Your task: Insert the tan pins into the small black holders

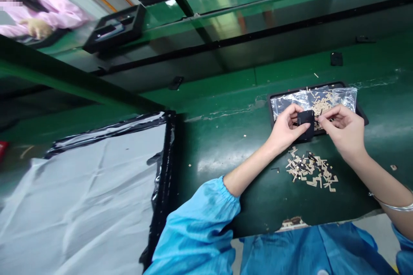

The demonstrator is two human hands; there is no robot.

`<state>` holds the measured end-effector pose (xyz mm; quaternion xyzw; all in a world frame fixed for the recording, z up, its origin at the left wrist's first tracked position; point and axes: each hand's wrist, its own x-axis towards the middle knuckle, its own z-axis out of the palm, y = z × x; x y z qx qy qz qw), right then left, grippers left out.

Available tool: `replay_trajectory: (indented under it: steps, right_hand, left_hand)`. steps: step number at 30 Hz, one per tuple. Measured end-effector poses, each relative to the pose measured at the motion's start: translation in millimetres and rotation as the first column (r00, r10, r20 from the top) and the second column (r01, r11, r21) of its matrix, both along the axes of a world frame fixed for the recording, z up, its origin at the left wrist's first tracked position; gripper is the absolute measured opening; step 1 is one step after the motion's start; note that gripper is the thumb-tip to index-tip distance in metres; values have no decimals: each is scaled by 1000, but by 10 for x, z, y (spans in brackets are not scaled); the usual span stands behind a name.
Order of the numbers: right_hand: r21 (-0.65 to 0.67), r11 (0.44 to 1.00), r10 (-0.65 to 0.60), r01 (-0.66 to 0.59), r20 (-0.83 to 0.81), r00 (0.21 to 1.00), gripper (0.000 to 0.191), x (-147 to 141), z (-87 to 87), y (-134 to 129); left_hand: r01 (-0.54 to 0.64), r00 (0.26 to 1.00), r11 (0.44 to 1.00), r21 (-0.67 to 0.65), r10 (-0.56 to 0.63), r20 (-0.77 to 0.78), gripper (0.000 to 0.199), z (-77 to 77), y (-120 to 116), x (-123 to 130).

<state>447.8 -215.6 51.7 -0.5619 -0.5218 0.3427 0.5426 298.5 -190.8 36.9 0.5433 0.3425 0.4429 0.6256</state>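
My left hand [287, 126] grips a small flat black plate [305, 123] between thumb and fingers, tilted up. At the plate's right edge, my right hand [346, 131] is closed in a pinch; whatever is between the fingertips is too small to make out. Behind both hands lies a black tray [363, 116] with a clear plastic bag [346, 94] on it. Small tan pieces [322, 105] are heaped on the bag. Nearer to me, a loose pile of small tan and black L-shaped pieces [311, 169] is spread on the green table [219, 154].
A large box or tray covered with a white sheet [87, 193] stands at the left, edged in black plastic. Small black parts [336, 59] lie farther back. A green metal post [80, 77] crosses the left side. Beyond it, a person in pink [61, 8] sits near a black tray [116, 28].
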Motion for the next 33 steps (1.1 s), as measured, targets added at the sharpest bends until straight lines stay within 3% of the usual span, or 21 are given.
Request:
replay_trajectory:
  steps: [11,33]
  right_hand:
    - [34,999,-4,0,118,993,10,-25,31,-12]
    - [52,998,38,-42,92,995,12,26,-2,5]
  left_hand:
    - [1,1000,999,55,1,-31,30,33,-10,-4]
    - [2,1000,997,78,-3,15,27,49,-6,-9]
